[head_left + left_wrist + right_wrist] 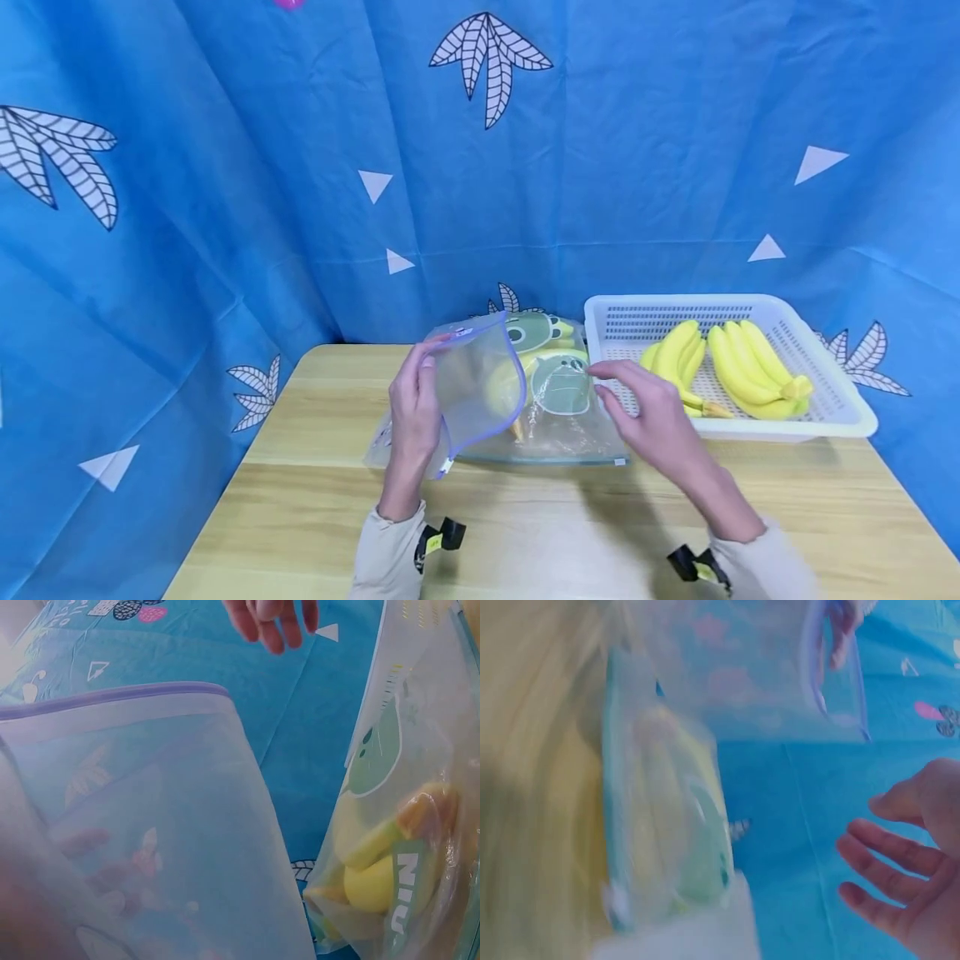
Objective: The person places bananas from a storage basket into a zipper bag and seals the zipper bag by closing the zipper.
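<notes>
**Zip bag held open, banana inside**

L hand pinches near flap of bag, fingers curled on purple zip edge, lifting it so the mouth gapes. R hand empty, fingers relaxed and spread, hovering just beside bag's right side, not touching. Banana lies inside bag w/ green frog print over it; bag rests on table.

To do it well, I'd judge: keep flap high, mouth wide, bag bottom flat on wood so nothing snags on the zip.

Beyond: white basket w/ two banana bunches, touching bag's far-right corner. Wood-grain top; blue leaf-print cloth backs and flanks it. R wrist view blurred.
</notes>
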Motion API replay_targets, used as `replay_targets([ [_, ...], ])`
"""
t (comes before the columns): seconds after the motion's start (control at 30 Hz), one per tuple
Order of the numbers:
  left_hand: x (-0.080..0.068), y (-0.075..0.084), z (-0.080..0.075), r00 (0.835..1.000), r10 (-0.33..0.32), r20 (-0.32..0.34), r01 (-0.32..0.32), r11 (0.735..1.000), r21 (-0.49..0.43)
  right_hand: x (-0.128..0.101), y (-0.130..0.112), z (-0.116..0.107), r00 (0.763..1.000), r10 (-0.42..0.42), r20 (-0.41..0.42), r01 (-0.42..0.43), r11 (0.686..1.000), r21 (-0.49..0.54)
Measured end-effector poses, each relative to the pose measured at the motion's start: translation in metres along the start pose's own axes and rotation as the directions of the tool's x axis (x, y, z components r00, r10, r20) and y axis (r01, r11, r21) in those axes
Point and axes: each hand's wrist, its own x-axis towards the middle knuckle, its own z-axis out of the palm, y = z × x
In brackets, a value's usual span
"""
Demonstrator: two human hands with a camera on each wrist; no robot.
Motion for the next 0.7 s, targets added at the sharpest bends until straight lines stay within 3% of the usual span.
replay_targets([
  [0.17,0.001,-0.002,0.003,1.000,-0.001,0.011,0.001,1.000,-0.014,0.000,0.017,-0.031,0.994,0.092,0.053,-0.085,0.988,-0.129],
  [0.37,0.003,-0.001,0.004,1.000,-0.010,0.014,0.010,1.000,-0.011,0.000,0.035,-0.059,0.965,0.190,0.179,-0.157,0.970,-0.184],
  [0.5,0.003,-0.001,0.002,1.000,-0.003,0.002,0.003,1.000,-0.021,0.001,0.048,-0.075,0.922,0.271,0.277,-0.211,0.951,-0.228],
  [0.7,0.001,-0.001,-0.001,1.000,-0.003,0.011,0.004,1.000,-0.031,0.003,0.070,-0.090,0.811,0.399,0.427,-0.296,0.911,-0.289],
])
